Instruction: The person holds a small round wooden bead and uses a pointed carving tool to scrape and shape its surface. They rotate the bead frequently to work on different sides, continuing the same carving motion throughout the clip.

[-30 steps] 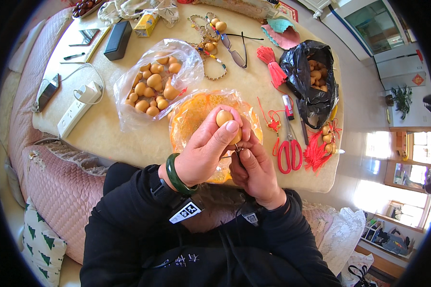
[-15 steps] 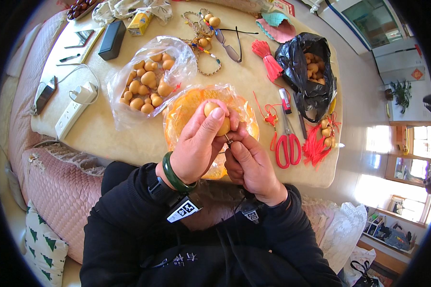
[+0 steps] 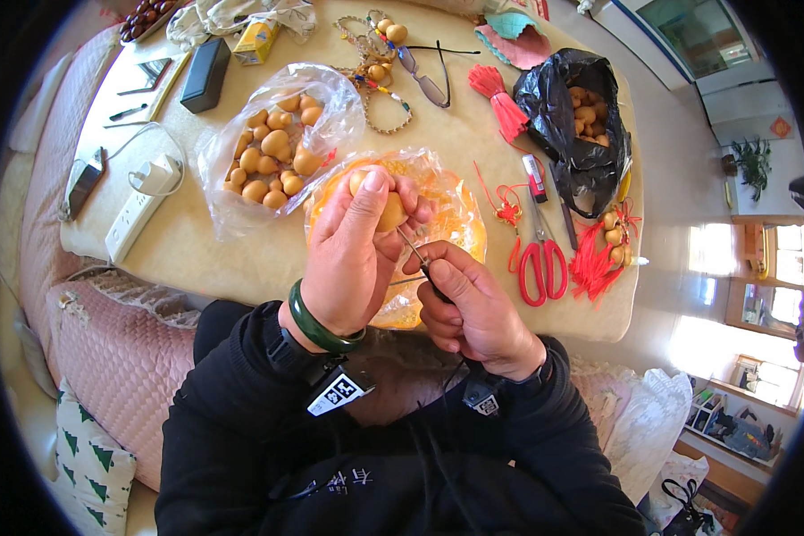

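My left hand (image 3: 347, 241) is closed round a small tan bottle gourd (image 3: 391, 214), its thumb lying along the upper bulb. In my right hand (image 3: 478, 313) is an awl (image 3: 437, 284) with a black handle and a thin metal shaft. The shaft points up and left to the gourd's lower end, and its tip seems to touch or enter it; the fingers hide part of this. Beneath both hands lies an orange and clear plastic bag (image 3: 456, 210) on the table. A clear bag (image 3: 214, 165) of similar gourds (image 3: 275, 143) sits to the left.
Red-handled scissors (image 3: 545, 268), a red knotted tassel (image 3: 507, 212) and a black bag (image 3: 545, 89) of gourds stand right. Sunglasses (image 3: 431, 87), beaded cords (image 3: 375, 71) and a red tassel bundle (image 3: 498, 100) lie farther back. A white power strip (image 3: 138, 214) is at left.
My right hand has moved slightly down and right, away from the left, so more of the awl's shaft and handle shows. My left hand has shifted a little left and up with the gourd.
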Available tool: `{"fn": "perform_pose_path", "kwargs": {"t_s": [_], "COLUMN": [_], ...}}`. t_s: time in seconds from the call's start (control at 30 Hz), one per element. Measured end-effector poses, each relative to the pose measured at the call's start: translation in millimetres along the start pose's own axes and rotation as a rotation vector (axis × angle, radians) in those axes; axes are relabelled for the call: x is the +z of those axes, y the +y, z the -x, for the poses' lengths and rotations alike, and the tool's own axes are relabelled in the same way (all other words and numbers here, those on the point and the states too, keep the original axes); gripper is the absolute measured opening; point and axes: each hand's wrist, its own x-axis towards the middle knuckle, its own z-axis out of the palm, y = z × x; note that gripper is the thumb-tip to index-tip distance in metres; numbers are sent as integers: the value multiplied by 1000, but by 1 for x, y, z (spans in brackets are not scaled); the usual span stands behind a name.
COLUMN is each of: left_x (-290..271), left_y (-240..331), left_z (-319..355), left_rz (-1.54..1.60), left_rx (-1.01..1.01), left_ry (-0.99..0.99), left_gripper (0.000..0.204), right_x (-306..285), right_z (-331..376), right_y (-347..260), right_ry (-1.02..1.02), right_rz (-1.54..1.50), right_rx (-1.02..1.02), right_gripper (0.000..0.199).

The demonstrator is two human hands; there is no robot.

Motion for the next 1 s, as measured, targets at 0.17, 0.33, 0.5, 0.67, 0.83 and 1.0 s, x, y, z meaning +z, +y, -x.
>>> {"fn": "perform_pose_path", "kwargs": {"t_s": [0.17,0.33,0.5,0.67,0.83,1.0], "left_x": [-5,-5,-5,-3,2,3], "left_y": [-1,-2,-7,-11,-10,-7], "left_z": [-2,-2,0,-1,2,4], "left_rz": [6,50,53,-35,4,39], "left_rx": [23,-2,-111,-13,12,-5], "left_ry": [-39,-51,10,13,7,-1], "left_gripper": [18,18,18,16,19,20], "right_x": [4,0,-7,-3,-6,-7], "right_z": [-9,3,-2,-10,4,1], "right_y": [9,3,6,17,5,8], "right_ry": [213,31,19,318,51,-70], "right_rz": [1030,230,299,1318,401,-6], "right_rx": [-657,-82,-153,-773,-178,38], "right_gripper": [26,24,22,20,17,16]}}
